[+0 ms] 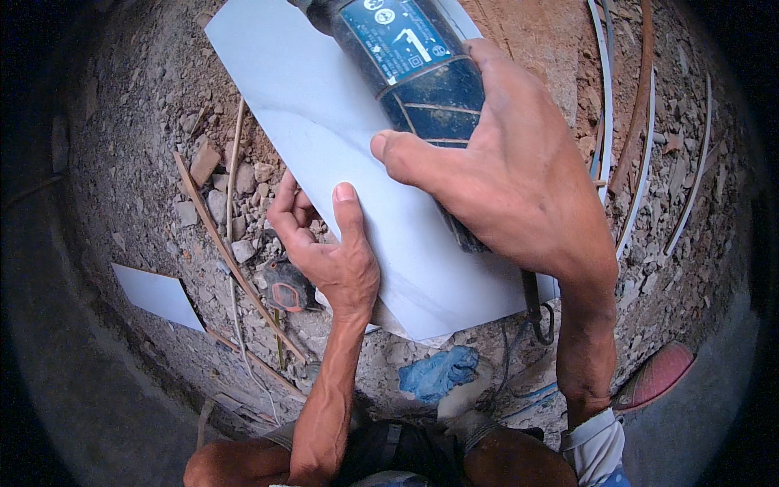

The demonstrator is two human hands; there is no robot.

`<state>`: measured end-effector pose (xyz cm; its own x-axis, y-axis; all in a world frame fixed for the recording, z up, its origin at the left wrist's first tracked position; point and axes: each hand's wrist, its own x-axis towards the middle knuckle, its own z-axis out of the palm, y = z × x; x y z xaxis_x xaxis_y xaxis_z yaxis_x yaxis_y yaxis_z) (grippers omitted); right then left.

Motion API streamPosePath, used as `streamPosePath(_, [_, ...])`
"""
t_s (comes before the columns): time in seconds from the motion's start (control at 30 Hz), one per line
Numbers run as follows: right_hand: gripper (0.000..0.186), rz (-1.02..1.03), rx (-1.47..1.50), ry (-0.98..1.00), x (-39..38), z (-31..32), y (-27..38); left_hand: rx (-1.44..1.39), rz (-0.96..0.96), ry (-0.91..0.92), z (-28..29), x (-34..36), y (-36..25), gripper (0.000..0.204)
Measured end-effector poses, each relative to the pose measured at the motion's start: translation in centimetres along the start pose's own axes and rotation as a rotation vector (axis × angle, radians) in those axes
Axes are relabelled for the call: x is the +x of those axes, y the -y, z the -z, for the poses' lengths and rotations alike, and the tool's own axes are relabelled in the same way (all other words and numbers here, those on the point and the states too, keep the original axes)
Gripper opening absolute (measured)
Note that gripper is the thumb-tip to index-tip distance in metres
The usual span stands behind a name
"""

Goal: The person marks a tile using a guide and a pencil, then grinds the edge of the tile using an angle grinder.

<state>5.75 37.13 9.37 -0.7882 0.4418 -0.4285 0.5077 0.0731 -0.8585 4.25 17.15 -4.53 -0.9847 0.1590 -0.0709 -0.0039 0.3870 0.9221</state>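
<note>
A long white tile strip (pixel 324 130) lies slanted over rubble, running from the top centre down to the lower right. My left hand (pixel 329 243) grips its left edge, thumb flat on top of the tile. My right hand (pixel 511 170) is wrapped around the body of a dark blue power tool (pixel 414 65) held over the tile. The tool's front end is cut off by the top edge of the view. Its black cord (pixel 537 312) hangs down past the tile's lower corner.
Stones, dirt and thin wooden sticks (pixel 219 235) cover the ground. A small orange and black tool (pixel 288 288) lies by my left wrist. A white tile piece (pixel 154 296) sits at left, a blue rag (pixel 438 373) near my knees, thin white strips (pixel 645 154) at right.
</note>
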Motion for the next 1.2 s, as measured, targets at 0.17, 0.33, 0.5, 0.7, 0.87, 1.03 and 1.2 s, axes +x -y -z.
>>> streamPosePath(0.17, [0.058, 0.069, 0.023, 0.023, -0.3, 0.5, -1.0, -0.002, -0.034, 0.006, 0.0, 0.1, 0.1, 0.063])
streamPosePath(0.33, [0.057, 0.058, 0.053, 0.022, -0.7, 0.2, -1.1, 0.009, -0.026, 0.003, 0.1, -0.1, 0.2, 0.063])
streamPosePath(0.5, [0.057, 0.023, 0.032, 0.057, -0.9, 0.7, -0.9, 0.02, -0.02, 0.015, 0.2, -0.2, -0.4, 0.054])
streamPosePath(0.7, [0.059, 0.009, 0.001, 0.028, -1.4, 0.5, -1.3, -0.014, -0.022, 0.013, 0.1, 0.0, 0.1, 0.061])
streamPosePath(0.87, [0.062, 0.003, -0.017, 0.009, -1.8, 0.4, -1.4, 0.017, -0.024, 0.006, 0.2, 0.0, -0.1, 0.062])
streamPosePath(1.03, [0.064, -0.004, -0.072, -0.015, -2.1, 0.3, -2.1, 0.006, -0.03, 0.007, 0.1, -0.1, 0.1, 0.063])
streamPosePath(1.2, [0.067, 0.069, -0.295, -0.116, -1.6, -0.9, -5.6, 0.03, -0.047, 0.008, 0.2, -0.2, 0.0, 0.055])
